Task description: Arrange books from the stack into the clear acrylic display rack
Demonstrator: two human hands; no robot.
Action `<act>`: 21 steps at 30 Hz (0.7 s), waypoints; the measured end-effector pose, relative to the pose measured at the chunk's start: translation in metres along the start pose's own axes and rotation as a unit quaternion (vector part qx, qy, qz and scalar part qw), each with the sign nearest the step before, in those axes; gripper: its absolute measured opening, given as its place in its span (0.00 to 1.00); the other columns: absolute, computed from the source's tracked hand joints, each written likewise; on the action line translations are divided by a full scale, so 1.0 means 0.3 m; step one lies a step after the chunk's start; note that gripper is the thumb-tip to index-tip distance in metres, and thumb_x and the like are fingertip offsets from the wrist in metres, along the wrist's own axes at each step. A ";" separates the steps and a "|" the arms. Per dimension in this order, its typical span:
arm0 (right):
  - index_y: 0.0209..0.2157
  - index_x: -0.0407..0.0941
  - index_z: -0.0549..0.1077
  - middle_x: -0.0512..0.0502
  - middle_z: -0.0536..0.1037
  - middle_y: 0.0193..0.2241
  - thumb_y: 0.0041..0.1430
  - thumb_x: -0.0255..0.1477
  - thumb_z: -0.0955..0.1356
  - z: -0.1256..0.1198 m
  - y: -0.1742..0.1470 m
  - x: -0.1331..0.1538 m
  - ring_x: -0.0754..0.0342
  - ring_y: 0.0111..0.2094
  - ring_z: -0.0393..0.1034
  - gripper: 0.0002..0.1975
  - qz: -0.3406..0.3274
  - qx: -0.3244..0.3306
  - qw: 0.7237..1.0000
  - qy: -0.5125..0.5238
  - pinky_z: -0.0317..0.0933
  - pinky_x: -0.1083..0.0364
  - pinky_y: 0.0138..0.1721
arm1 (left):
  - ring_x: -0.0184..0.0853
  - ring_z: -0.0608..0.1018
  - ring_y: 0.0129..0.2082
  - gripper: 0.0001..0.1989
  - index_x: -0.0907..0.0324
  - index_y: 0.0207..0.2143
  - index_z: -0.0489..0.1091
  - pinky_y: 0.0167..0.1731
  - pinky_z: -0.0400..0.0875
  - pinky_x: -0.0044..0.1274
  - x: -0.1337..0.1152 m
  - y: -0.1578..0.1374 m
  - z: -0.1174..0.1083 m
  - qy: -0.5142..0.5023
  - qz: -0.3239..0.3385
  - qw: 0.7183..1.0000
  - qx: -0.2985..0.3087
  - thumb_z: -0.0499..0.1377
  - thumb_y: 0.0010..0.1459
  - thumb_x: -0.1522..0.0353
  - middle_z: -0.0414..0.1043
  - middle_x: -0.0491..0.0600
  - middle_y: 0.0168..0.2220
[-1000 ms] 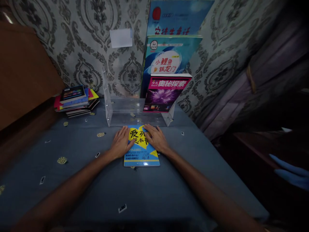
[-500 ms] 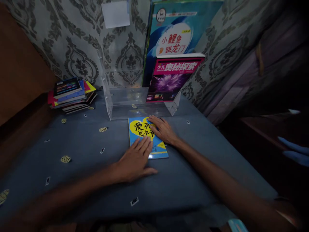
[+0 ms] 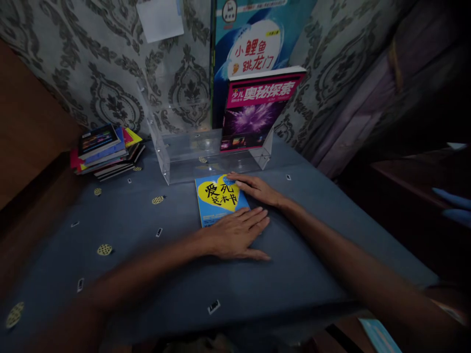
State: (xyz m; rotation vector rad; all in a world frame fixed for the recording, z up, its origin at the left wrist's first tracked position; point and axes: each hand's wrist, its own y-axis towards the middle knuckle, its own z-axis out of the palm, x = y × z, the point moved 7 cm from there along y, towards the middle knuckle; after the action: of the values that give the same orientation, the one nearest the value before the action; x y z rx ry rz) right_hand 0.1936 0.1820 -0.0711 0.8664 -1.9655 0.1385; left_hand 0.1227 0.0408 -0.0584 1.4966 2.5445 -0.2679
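A blue book with a yellow heart on its cover (image 3: pixel 217 193) lies flat on the dark blue tablecloth (image 3: pixel 176 284). My left hand (image 3: pixel 239 234) rests flat across its lower part, fingers stretched to the right and thumb apart, hiding the bottom of the cover. At the book's upper right, my right hand (image 3: pixel 259 189) lies with fingers extended and its fingertips on the corner. Just behind the book stands a clear acrylic book rack (image 3: pixel 184 169). In its right side are a magenta and purple book (image 3: pixel 252 115) and, behind that, a larger teal book (image 3: pixel 253 44).
A stack of books (image 3: pixel 106 149) sits at the table's back left. Patterned wallpaper (image 3: pixel 114 98) with a white paper (image 3: pixel 162 22) rises behind the rack. Purple curtain fabric (image 3: pixel 342 122) hangs to the right. A brown panel (image 3: pixel 33 108) borders the left.
My left hand has slid right across the lower part of the book, uncovering more of the cover's lettering. My right hand has shifted slightly toward the book's right edge. The view has tilted a little.
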 end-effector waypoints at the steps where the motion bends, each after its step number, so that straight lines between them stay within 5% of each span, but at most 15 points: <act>1: 0.58 0.50 0.74 0.45 0.71 0.62 0.65 0.54 0.62 -0.007 0.000 0.001 0.43 0.67 0.58 0.30 0.014 -0.005 1.000 0.014 0.47 0.39 0.69 | 0.41 0.44 0.74 0.42 0.70 0.71 0.46 0.71 0.40 0.33 0.021 0.006 0.002 -0.006 -0.011 1.000 -0.004 0.42 0.69 0.46 0.41 0.61 0.73; 6: 0.57 0.50 0.74 0.46 0.74 0.60 0.63 0.58 0.61 -0.032 -0.005 0.004 0.41 0.63 0.65 0.33 0.079 -0.048 0.995 0.048 0.51 0.38 0.68 | 0.39 0.45 0.74 0.35 0.69 0.71 0.48 0.71 0.40 0.33 0.216 0.025 -0.026 0.006 -0.115 0.992 -0.049 0.38 0.72 0.53 0.43 0.60 0.73; 11: 0.59 0.51 0.73 0.46 0.74 0.60 0.66 0.53 0.61 -0.038 -0.012 0.003 0.43 0.62 0.67 0.29 0.077 -0.078 0.993 0.031 0.54 0.38 0.66 | 0.40 0.48 0.73 0.32 0.66 0.70 0.50 0.70 0.44 0.35 0.390 -0.050 -0.063 -0.001 -0.212 0.972 -0.097 0.41 0.71 0.55 0.45 0.58 0.73; 21: 0.62 0.43 0.69 0.37 0.69 0.64 0.68 0.40 0.62 0.035 -0.024 0.027 0.44 0.66 0.60 0.26 -0.031 -0.034 0.986 -0.163 0.53 0.40 0.67 | 0.43 0.50 0.73 0.30 0.68 0.69 0.52 0.69 0.49 0.41 0.420 -0.183 -0.028 -0.016 -0.362 0.915 -0.180 0.43 0.71 0.60 0.47 0.61 0.72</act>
State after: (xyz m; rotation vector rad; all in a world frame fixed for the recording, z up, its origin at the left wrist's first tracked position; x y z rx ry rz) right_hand 0.1881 0.1679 -0.0721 0.9505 -2.2274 -0.1132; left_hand 0.0138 0.1231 -0.0772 0.3826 2.8081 0.0914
